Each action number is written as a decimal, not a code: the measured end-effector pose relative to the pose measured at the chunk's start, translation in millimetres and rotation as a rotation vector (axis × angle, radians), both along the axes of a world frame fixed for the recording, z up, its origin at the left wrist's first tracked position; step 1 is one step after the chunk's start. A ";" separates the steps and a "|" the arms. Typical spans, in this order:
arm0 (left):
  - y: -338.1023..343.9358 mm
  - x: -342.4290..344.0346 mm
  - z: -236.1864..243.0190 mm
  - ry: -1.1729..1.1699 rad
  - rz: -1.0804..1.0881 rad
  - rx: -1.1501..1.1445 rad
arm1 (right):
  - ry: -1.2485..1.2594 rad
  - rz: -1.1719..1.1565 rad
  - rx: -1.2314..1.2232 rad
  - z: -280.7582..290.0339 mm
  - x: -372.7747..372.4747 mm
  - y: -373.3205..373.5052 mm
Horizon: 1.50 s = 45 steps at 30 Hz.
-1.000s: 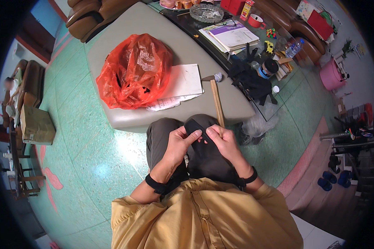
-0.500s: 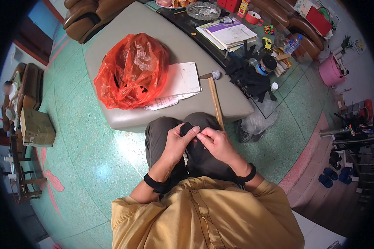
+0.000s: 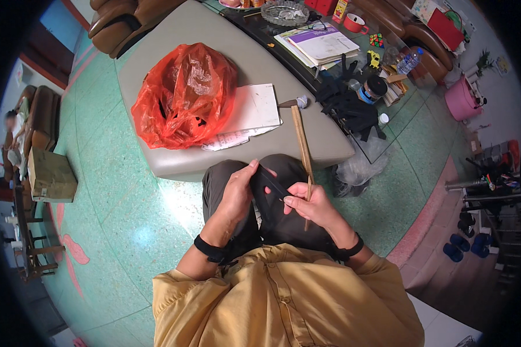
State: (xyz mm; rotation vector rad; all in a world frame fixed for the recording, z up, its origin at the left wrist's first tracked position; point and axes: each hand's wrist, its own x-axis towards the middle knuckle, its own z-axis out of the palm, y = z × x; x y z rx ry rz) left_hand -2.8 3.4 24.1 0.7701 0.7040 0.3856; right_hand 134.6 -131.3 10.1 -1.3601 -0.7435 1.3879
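Two hands are sharing a black strap (image 3: pixel 270 184) over the lap: the left hand (image 3: pixel 237 194) is pinching its upper end, the right hand (image 3: pixel 310 203) is gripping its lower end plus a thin wooden stick (image 3: pixel 308 202). Beyond, an orange plastic bag (image 3: pixel 182 95), papers (image 3: pixel 255 113) and a hammer (image 3: pixel 298 130) are lying on the grey table (image 3: pixel 173 162).

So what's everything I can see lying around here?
Plastic bag: one, orange-red, on the grey ottoman.
Papers: a few, white, beside the bag.
Hammer: one, wooden handle, on the ottoman's right edge.
Black strip: one, held between both hands.
Books: a stack, white and purple, on the glass table.
Black cloth: one pile, on the glass table.
Mug: one, red, far end of the table.
Bucket: one, pink, on the floor at right.
Left hand: black wristband, pinching the strip.
Right hand: black wristband, holding strip and a thin stick.
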 end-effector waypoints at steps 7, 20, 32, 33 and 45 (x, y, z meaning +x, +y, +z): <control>-0.9 -8.5 -20.8 -0.019 -0.220 0.161 | -0.098 0.004 0.087 -3.9 0.8 0.0; -12.3 -15.5 -35.9 0.039 -0.352 0.210 | -0.228 -0.124 0.083 -11.2 10.6 10.2; -28.7 -18.3 -28.2 0.073 -0.427 0.131 | -0.222 -0.438 0.104 -28.8 15.5 17.9; -28.4 -18.9 -28.4 0.073 -0.416 0.116 | -0.219 -0.445 0.120 -28.5 15.7 18.0; -26.6 -24.1 -27.9 -0.008 -0.443 0.092 | -0.273 -0.443 0.141 -38.1 20.4 16.5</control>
